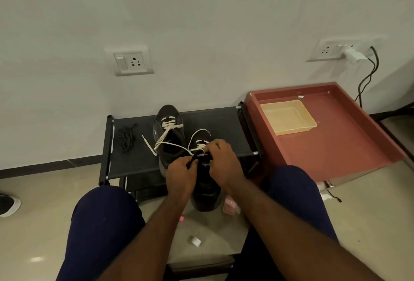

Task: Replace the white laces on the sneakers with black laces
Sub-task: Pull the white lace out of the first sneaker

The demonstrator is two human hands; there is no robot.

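Near sneaker (206, 191) is propped with its toe on the rack (224, 128), between the knees. A dark strip (194, 159), tongue or lace not told apart, is pinched by the left hand (181, 175). The white lace (200, 148) is gripped at the eyelets by the right hand (220, 162). Far sneaker (168, 132) is seen just beside, loosely laced in white. Black laces (125, 138) are piled at the rack's left end.

- The left hand (181, 176) and right hand (224, 162) meet over the near sneaker (206, 193), which lies partly on the rack (224, 126).
- The far sneaker (168, 137) sits just behind the left hand.
- The loose laces (126, 139) lie on the rack, well left of the hands.
- The large tray (336, 148) is right of the hands, with the small tray (287, 116) in it.
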